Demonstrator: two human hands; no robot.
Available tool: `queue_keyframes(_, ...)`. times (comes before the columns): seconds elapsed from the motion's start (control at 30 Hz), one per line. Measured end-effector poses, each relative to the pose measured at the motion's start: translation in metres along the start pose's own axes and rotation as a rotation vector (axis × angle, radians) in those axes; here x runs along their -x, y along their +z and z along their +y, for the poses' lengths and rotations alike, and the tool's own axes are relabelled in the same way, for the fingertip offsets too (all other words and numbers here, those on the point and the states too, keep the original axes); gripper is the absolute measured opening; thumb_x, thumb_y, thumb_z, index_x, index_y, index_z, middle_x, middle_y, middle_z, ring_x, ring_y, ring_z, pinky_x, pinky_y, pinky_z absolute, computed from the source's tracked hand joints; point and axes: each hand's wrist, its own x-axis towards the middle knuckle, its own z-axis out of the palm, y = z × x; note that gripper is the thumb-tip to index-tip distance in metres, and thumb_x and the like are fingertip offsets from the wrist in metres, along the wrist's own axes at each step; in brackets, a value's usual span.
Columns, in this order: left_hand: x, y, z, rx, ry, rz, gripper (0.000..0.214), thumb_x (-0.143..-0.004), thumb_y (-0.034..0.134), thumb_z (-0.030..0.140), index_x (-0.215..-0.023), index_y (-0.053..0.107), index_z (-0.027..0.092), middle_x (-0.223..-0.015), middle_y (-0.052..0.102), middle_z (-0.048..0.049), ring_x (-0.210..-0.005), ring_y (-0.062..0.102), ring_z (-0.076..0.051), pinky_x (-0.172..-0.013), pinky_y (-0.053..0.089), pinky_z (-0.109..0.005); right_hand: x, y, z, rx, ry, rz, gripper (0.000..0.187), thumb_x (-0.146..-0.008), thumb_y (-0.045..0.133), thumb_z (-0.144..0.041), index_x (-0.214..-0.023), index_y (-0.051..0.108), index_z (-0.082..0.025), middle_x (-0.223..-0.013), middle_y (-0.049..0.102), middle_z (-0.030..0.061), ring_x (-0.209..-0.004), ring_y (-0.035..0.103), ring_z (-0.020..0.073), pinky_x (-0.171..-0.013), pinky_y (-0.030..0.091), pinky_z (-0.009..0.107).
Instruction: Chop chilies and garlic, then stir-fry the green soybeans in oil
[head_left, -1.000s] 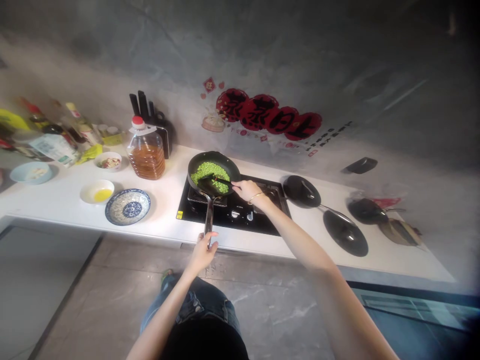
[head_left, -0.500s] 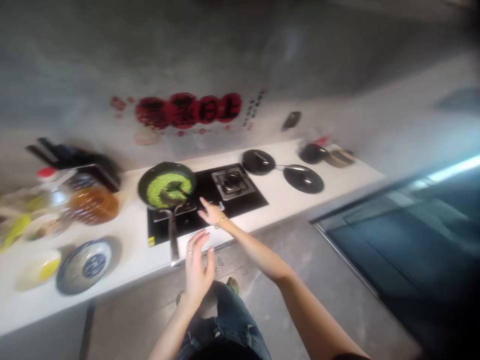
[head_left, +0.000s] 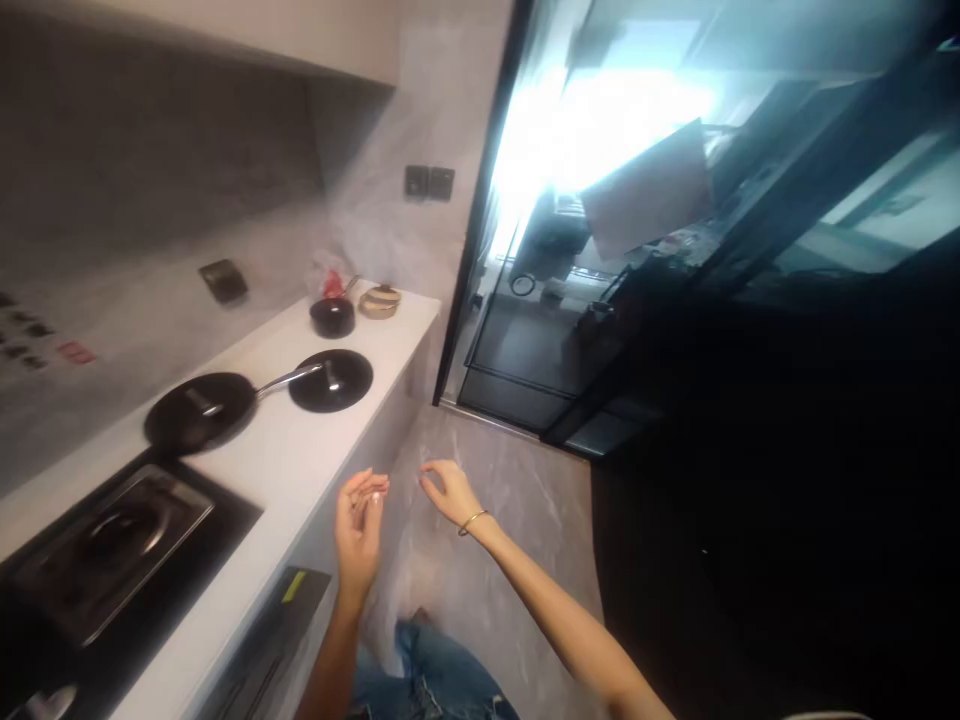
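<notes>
My left hand (head_left: 360,530) hovers beside the front edge of the white counter (head_left: 292,450), fingers loosely bent and nothing in it. To its right, my right hand (head_left: 452,490) is held out over the floor, thumb and fingers apart, also empty; a thin bracelet circles the wrist. Neither hand touches anything. Nearest on the counter lies a round black lid (head_left: 341,385). Beside it stands a lidded black pan (head_left: 199,415), its metal handle reaching over toward that lid.
A black gas hob (head_left: 127,540) fills the near left of the counter. At the far end stand a small dark pot (head_left: 332,317), a red-marked plastic bag (head_left: 330,280) and a striped round pot (head_left: 379,302). A dark-framed glass door (head_left: 517,360) rises beyond the floor.
My view has swung right, so the pan of green food and the bowls have left it. My right hand has come away from over the hob; both hands now hang past the counter's edge.
</notes>
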Motion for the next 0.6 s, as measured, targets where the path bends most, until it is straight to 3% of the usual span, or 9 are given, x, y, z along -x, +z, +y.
queue_keyframes(0.07,-0.035,0.047,-0.012,0.04,-0.026,-0.054,0.039,-0.087,0.061,0.044,-0.114,0.056,0.016,-0.1,0.071,-0.0107,-0.09,0.07,-0.02,-0.084,0.055,-0.036,-0.028,-0.038,0.045,0.027,0.034,0.063,0.021,-0.086,0.057,-0.02,-0.103,0.069,-0.02,-0.107,0.071,0.0095,-0.107,0.062,0.0248,-0.095,0.045,0.043)
queue_keyframes(0.17,-0.092,0.105,-0.032,0.058,-0.054,-0.118,0.041,-0.087,0.06,0.046,-0.116,0.056,0.016,-0.106,0.072,-0.0121,-0.098,0.068,-0.022,-0.091,0.051,-0.038,-0.09,-0.076,0.099,0.042,0.036,0.139,0.024,-0.087,0.055,-0.02,-0.108,0.068,-0.02,-0.11,0.07,0.0095,-0.108,0.061,0.0234,-0.096,0.045,0.041)
queue_keyframes(0.27,-0.16,0.165,-0.055,0.061,-0.05,-0.183,0.046,-0.087,0.058,0.049,-0.119,0.056,0.017,-0.111,0.072,-0.0127,-0.107,0.066,-0.024,-0.099,0.046,-0.041,-0.174,-0.108,0.144,0.111,0.025,0.172,0.029,-0.088,0.053,-0.019,-0.114,0.065,-0.018,-0.115,0.069,0.0105,-0.112,0.058,0.0225,-0.097,0.043,0.038)
queue_keyframes(0.33,-0.212,0.214,-0.071,0.072,-0.03,-0.24,0.05,-0.086,0.057,0.052,-0.122,0.055,0.017,-0.115,0.071,-0.0133,-0.111,0.064,-0.026,-0.103,0.043,-0.044,-0.237,-0.135,0.172,0.214,0.031,0.166,0.031,-0.089,0.051,-0.018,-0.117,0.064,-0.017,-0.117,0.067,0.0114,-0.115,0.056,0.023,-0.098,0.042,0.039)
queue_keyframes(0.43,-0.294,0.31,-0.098,0.119,0.01,-0.337,0.053,-0.087,0.055,0.054,-0.125,0.053,0.017,-0.122,0.068,-0.0143,-0.12,0.059,-0.026,-0.111,0.035,-0.046,-0.321,-0.182,0.215,0.407,0.046,0.12,0.033,-0.09,0.049,-0.017,-0.121,0.061,-0.014,-0.123,0.065,0.0135,-0.121,0.052,0.0242,-0.099,0.038,0.041)
queue_keyframes(0.6,-0.423,0.505,-0.135,0.281,-0.083,-0.491,0.054,-0.09,0.05,0.052,-0.132,0.045,0.019,-0.141,0.054,-0.014,-0.133,0.049,-0.023,-0.115,0.031,-0.042,-0.434,-0.253,0.288,0.679,0.012,-0.016,0.035,-0.09,0.048,-0.013,-0.123,0.059,-0.01,-0.13,0.06,0.0187,-0.134,0.041,0.0265,-0.105,0.033,0.046)
